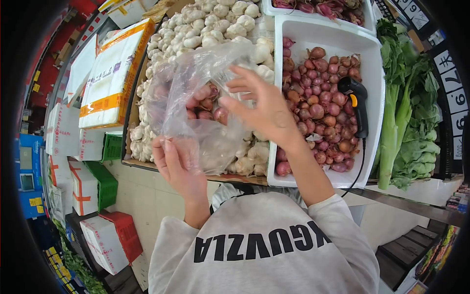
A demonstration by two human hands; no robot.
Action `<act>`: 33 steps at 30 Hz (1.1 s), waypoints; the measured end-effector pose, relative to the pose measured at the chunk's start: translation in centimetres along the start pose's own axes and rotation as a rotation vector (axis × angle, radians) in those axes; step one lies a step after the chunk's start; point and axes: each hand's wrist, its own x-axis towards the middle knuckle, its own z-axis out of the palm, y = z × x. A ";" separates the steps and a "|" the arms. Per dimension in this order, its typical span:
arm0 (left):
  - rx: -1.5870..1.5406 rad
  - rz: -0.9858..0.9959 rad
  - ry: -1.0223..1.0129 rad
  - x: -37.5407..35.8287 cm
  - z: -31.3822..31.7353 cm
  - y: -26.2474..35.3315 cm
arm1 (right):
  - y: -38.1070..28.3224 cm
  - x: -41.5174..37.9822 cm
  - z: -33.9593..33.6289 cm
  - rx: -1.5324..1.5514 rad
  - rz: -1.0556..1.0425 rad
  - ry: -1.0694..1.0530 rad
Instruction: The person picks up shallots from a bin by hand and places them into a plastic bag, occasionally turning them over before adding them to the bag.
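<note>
A thin clear plastic bag (pixel 174 110) with several shallots (pixel 205 104) inside rests over a heap of garlic bulbs (pixel 210 24). My left hand (pixel 176 161) pinches the bag's near edge between thumb and fingers. At the right side of the bag's mouth is my right hand (pixel 262 105), slightly blurred, its fingers spread and nothing visible in them. To its right, a white foam box (pixel 328 36) holds many loose shallots (pixel 320 98). A black handheld scanner (pixel 361 110) with a yellow trigger lies on those shallots, its cable running over the box's near edge.
Leafy green vegetables (pixel 411 108) lie right of the foam box, beside price number cards (pixel 450 93). Another foam box of red onions or shallots (pixel 325 9) stands behind. Taped white boxes (pixel 110 73) and a red crate (pixel 125 235) are on the left.
</note>
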 end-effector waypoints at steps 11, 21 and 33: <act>0.050 -0.063 0.023 -0.2 -0.7 -0.7 | 2.7 -13.4 -11.3 -0.322 0.613 -0.139; 0.110 -0.089 0.050 0.1 -1.8 -1.4 | 4.3 -17.1 -6.9 -0.832 0.584 -0.098; 0.048 -0.093 0.121 -0.2 -0.9 -1.6 | 3.4 -14.7 -11.4 0.418 0.729 -0.070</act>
